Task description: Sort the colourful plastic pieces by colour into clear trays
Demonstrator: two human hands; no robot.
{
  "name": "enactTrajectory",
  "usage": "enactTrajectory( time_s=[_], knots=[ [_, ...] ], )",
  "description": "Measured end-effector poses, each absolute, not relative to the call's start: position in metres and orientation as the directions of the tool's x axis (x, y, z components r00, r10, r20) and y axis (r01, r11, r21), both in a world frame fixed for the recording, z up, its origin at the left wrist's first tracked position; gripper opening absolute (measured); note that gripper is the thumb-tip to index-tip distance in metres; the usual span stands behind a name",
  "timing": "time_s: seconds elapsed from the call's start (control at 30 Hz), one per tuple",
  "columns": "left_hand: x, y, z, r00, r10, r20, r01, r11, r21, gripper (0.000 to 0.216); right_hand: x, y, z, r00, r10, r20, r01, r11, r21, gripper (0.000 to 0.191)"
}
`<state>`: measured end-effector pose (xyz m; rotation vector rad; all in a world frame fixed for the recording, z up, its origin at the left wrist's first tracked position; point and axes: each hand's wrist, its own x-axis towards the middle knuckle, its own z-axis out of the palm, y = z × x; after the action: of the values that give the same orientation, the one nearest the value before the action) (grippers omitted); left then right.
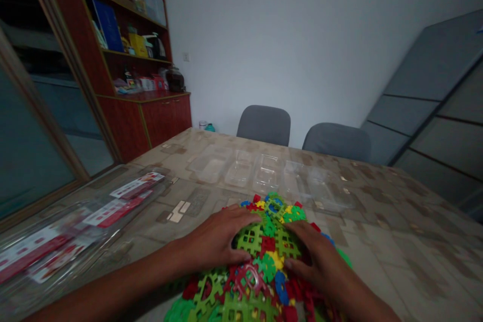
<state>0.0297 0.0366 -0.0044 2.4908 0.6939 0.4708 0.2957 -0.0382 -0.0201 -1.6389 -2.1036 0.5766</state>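
Note:
A heap of plastic interlocking pieces (pixel 266 254) in green, red, yellow and blue lies on the patterned table (pixel 388 221) right in front of me. My left hand (pixel 217 239) rests flat on the heap's left side, fingers stretched over a green grid piece. My right hand (pixel 319 256) lies on the right side of the heap, fingers spread, thumb against the pieces. Neither hand grips a piece. The near part of the heap runs out of view at the bottom edge.
Several clear plastic trays (pixel 264 173) stand in a row beyond the heap. Clear bags with red and white cards (pixel 86 216) lie at the left. Two grey chairs (pixel 264 123) stand behind the table. A red-brown shelf cabinet (pixel 143 75) fills the left corner.

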Motion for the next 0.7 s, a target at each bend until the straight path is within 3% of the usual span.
enactTrajectory(
  time_s=[0.4, 0.7],
  knots=[
    [0.0275, 0.0384, -0.0089, 0.799, 0.577, 0.17, 0.398, -0.719, 0.57, 0.077, 0.2944, -0.0386, -0.015, -0.212, 0.97, 0.121, 0.786, 0.243, -0.568, 0.043],
    [0.0275, 0.0347, -0.0026, 0.813, 0.554, 0.179, 0.372, -0.731, 0.573, 0.072, 0.2951, -0.0419, -0.0186, -0.192, 0.976, 0.101, 0.789, 0.215, -0.576, 0.052]
  ],
)
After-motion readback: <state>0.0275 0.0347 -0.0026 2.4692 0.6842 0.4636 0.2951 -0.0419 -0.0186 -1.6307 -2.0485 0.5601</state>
